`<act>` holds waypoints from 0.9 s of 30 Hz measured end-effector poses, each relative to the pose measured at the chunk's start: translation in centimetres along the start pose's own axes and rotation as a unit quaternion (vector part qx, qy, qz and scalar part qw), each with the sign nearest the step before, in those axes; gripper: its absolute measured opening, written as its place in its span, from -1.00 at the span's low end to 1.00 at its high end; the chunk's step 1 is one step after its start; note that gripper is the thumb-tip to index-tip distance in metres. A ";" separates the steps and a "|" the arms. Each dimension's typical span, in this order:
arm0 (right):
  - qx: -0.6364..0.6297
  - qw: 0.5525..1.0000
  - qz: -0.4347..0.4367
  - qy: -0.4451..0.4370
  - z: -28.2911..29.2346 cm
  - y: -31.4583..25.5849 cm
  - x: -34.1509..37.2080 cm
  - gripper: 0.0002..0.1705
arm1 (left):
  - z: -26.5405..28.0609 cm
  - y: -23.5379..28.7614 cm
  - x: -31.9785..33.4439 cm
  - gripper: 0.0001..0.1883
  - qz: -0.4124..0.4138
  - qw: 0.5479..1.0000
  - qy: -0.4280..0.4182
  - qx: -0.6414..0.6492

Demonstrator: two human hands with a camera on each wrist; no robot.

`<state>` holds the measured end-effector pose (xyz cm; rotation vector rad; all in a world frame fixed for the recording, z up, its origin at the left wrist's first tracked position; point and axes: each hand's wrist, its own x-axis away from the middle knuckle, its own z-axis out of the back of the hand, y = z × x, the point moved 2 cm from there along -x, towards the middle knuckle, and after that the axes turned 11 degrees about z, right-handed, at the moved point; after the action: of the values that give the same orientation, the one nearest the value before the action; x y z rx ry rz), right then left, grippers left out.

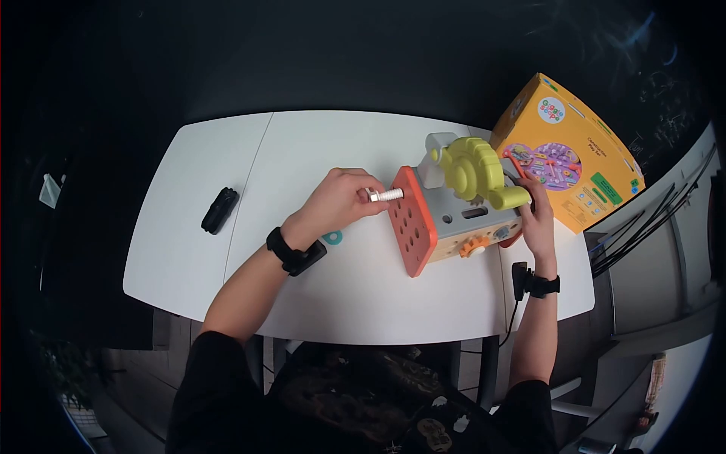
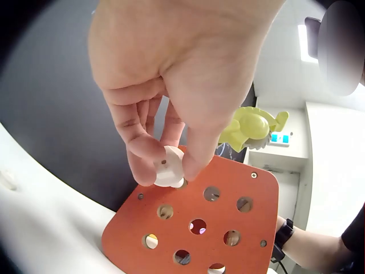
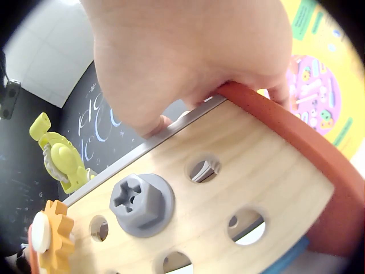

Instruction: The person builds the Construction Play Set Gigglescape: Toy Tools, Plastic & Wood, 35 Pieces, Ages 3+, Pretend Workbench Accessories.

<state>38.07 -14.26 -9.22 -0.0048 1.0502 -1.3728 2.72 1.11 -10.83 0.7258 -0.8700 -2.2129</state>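
My left hand (image 1: 338,198) pinches a white toy bolt (image 1: 391,195) by its head between thumb and fingers. The threaded shank points at the upper part of the orange-red holed end panel (image 1: 413,231) of a wooden toy workbench. In the left wrist view the bolt's head (image 2: 169,168) overlaps the panel's top edge, and the shank is mostly hidden behind it. My right hand (image 1: 538,221) grips the workbench's far right end, over the red edge (image 3: 274,120). A yellow-green toy circular saw (image 1: 473,168) sits on top of the bench.
A yellow play set box (image 1: 597,151) stands behind the bench at the right. On the bench's front are an orange gear (image 1: 474,247) and a grey hex piece (image 3: 142,204). A teal ring (image 1: 333,237) and a black case (image 1: 220,211) lie on the white table (image 1: 174,257).
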 end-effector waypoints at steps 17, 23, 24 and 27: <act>-0.151 0.982 -0.108 0.038 0.7 1.1 1.6 -0.48 | -3.5 1.6 1.2 -0.28 -0.014 0.993 -0.015 0.116; -0.369 0.897 -0.228 -0.083 1.6 10.7 5.7 -0.31 | -4.0 3.1 3.0 0.25 -0.035 0.993 -0.098 -0.052; -0.400 0.884 -0.231 -0.070 1.2 10.9 6.2 -0.35 | -4.2 3.0 3.0 0.34 -0.037 0.992 -0.111 -0.056; -0.301 0.929 -0.196 -0.090 0.9 11.2 6.0 -0.39 | -5.3 2.5 3.1 0.37 -0.069 0.992 -0.057 -0.094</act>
<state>46.39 -16.48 -18.60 -0.8190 1.3219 -1.3128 5.21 -4.55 -13.07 0.5895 -0.6718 -2.4401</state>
